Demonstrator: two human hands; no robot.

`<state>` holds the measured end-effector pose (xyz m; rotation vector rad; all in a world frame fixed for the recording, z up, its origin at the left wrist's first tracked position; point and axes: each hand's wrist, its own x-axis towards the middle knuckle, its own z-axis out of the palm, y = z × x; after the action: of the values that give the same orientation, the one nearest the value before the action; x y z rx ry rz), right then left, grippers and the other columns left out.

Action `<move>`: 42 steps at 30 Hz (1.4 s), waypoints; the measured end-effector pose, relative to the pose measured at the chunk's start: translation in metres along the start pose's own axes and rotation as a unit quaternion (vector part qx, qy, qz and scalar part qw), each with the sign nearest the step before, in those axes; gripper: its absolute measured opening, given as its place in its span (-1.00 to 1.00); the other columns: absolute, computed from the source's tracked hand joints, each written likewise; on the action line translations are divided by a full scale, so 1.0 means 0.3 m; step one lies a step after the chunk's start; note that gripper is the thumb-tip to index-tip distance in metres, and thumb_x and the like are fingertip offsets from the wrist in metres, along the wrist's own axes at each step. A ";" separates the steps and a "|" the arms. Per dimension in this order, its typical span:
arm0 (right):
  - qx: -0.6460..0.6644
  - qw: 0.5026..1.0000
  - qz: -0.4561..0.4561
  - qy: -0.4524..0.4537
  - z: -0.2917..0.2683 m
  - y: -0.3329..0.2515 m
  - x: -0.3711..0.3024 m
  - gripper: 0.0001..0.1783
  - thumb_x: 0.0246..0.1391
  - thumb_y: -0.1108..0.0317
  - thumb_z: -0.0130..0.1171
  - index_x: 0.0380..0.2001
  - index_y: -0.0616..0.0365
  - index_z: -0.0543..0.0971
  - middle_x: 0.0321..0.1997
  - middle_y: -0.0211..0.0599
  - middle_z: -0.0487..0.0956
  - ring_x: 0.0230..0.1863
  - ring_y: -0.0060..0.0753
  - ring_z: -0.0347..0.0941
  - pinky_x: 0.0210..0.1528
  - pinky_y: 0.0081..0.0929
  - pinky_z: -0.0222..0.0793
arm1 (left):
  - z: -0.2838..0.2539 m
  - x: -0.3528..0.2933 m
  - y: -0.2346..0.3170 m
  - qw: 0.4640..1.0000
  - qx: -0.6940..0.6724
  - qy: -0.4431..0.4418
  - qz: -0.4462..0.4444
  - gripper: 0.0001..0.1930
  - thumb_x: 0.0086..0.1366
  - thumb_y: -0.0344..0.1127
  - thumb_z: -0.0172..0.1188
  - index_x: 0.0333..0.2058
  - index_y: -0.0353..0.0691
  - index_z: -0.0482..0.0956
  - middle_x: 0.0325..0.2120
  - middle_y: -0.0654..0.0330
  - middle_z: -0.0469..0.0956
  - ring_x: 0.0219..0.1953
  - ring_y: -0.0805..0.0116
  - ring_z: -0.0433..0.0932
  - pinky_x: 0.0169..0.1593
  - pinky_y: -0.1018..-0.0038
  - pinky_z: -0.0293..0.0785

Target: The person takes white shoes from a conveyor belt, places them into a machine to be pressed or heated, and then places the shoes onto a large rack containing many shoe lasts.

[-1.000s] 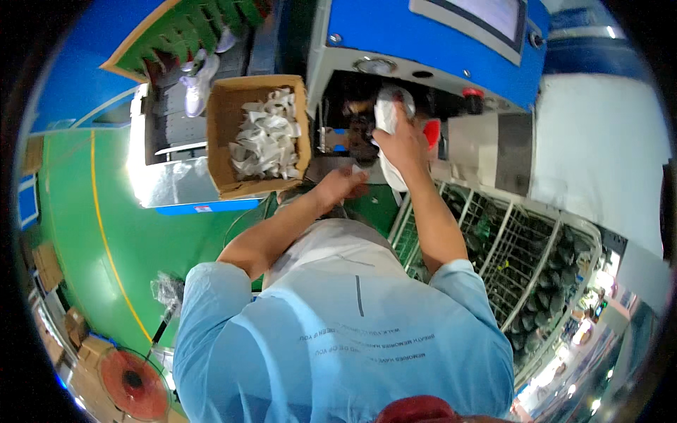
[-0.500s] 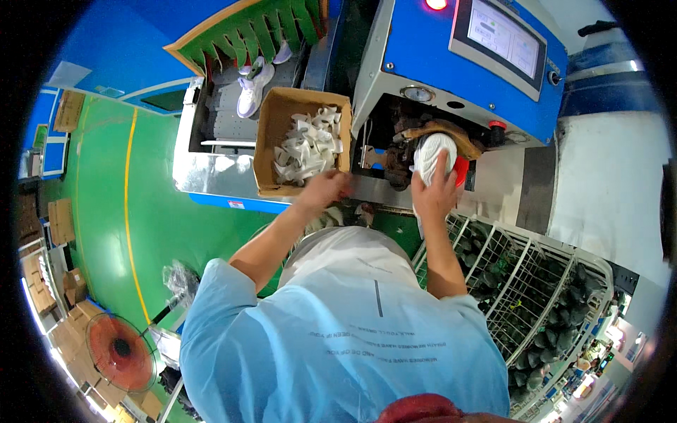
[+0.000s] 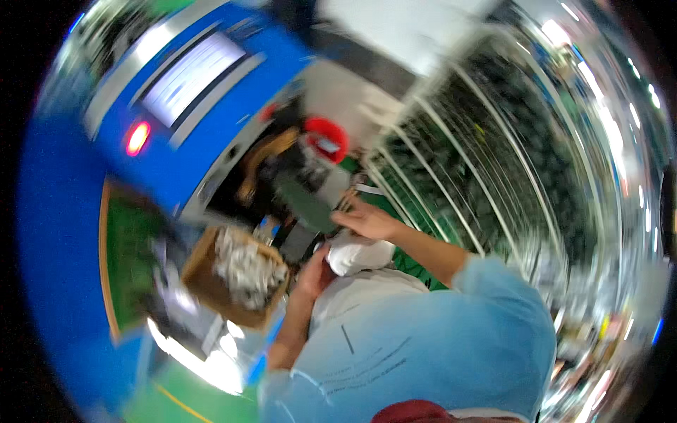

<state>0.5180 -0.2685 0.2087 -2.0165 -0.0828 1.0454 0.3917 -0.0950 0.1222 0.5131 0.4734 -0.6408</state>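
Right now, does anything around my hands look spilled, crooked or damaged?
Nothing clearly stands out, though the picture is badly motion-blurred. Both hands, left hand and right hand, are on a white bundle in front of the blue machine. The cardboard box of white pieces sits beside it, nothing visibly spilled around it.

Count as observed, view blurred. Hands: two, a left hand (image 3: 315, 271) and a right hand (image 3: 367, 221). White bundle (image 3: 358, 254): one, between them. Cardboard box (image 3: 204, 278): one, at 9 o'clock of the bundle, holding white pieces too blurred to count. Blue machine (image 3: 176, 120): one, at 11 o'clock. Red lamp (image 3: 137, 137): one. Wire rack (image 3: 493, 162): one, at 2 o'clock.
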 end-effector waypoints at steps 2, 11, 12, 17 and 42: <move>0.234 0.967 -0.020 -0.098 0.088 0.074 0.185 0.18 0.14 -0.16 0.33 0.51 0.26 -0.09 0.34 -0.06 0.43 -0.08 -0.22 0.62 -0.17 -0.41 0.62 | -0.149 0.065 -0.094 1.000 -0.022 0.001 0.019 -0.44 0.37 0.03 0.15 0.22 -0.16 0.44 0.14 0.15 0.53 0.17 0.13 0.51 0.30 0.14 0.36; 0.168 0.952 -0.218 0.136 0.028 0.214 -0.164 -0.18 -0.09 0.25 0.49 0.30 0.13 0.48 0.12 -0.31 0.63 0.07 -0.50 0.51 0.17 -0.52 0.35 | -0.309 -0.168 -0.001 0.984 0.173 0.013 0.048 -0.40 0.37 0.05 0.06 0.19 -0.31 0.40 0.12 0.04 0.53 0.14 0.08 0.52 0.25 0.14 0.40; 0.137 0.949 -0.221 0.180 -0.040 0.212 -0.302 -0.17 -0.11 0.21 0.50 0.29 0.11 0.48 0.14 -0.28 0.63 0.08 -0.49 0.52 0.17 -0.50 0.38 | -0.240 -0.193 0.014 0.990 0.130 0.041 0.025 -0.41 0.36 0.03 0.08 0.18 -0.33 0.41 0.12 0.03 0.53 0.14 0.08 0.52 0.24 0.13 0.41; 0.260 0.758 -0.142 0.581 -0.301 0.508 -0.777 -0.20 0.08 0.20 0.42 0.34 0.22 0.37 0.27 0.01 0.53 0.18 -0.21 0.53 0.26 -0.31 0.44 | -0.044 -0.046 -0.036 0.982 0.174 0.070 -0.020 -0.41 0.34 -0.04 0.14 0.17 -0.38 0.42 0.12 -0.03 0.51 0.11 0.04 0.54 0.17 0.11 0.48; 0.058 0.375 0.113 0.918 -1.259 1.556 -1.976 -0.18 0.07 -0.09 0.36 0.28 0.18 0.43 0.22 0.08 0.54 0.22 0.12 0.47 0.27 -0.15 0.33 | 0.696 0.508 -0.547 0.920 0.377 0.039 -0.095 -0.62 0.32 -0.21 0.15 -0.02 -0.38 0.51 -0.15 0.02 0.60 -0.21 0.10 0.64 -0.10 0.14 0.60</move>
<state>0.2579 -1.0541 0.3737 -1.8683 1.3763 -1.5006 0.4437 -0.3956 0.1498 1.2392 0.3397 -0.9949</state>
